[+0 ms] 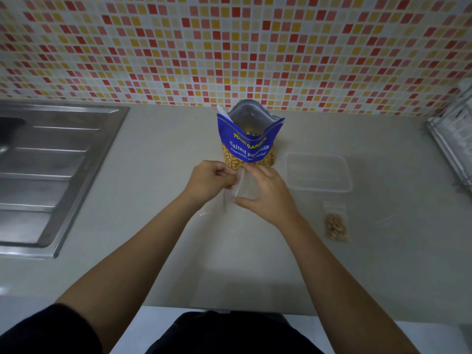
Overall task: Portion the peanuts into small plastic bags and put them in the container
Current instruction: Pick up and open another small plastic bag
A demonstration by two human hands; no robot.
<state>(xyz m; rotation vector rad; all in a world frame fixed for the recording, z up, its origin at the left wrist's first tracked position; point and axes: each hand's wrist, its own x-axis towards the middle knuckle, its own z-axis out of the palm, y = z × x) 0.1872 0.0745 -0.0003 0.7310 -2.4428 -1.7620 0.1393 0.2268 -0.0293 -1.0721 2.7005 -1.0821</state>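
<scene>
Pinching an empty zip bag (pixel 244 186) over the worktop (pixel 153 238) middle: left hand (pixel 209 182) and right hand (pixel 267 199), just in front of the open Salted Peanuts pouch (pixel 249 141). One filled bag (pixel 336 226) lies near the clear container (pixel 318 172), toward the right edge.

Kitchen counter from above, with several things only partly visible.
The steel sink (pixel 51 175) is cut off by the left edge, and a wire rack (pixel 454 139) at the right edge is cropped and blurred. The left hand (pixel 207 182) and right hand (pixel 265 192) hide the base of the peanut bag (pixel 249 139); its small print is too tiny to read. A white strip (pixel 224 114) stands in its mouth, its lower part hidden. The small clear bag (pixel 244 187) held between the hands shows only faint edges.
</scene>
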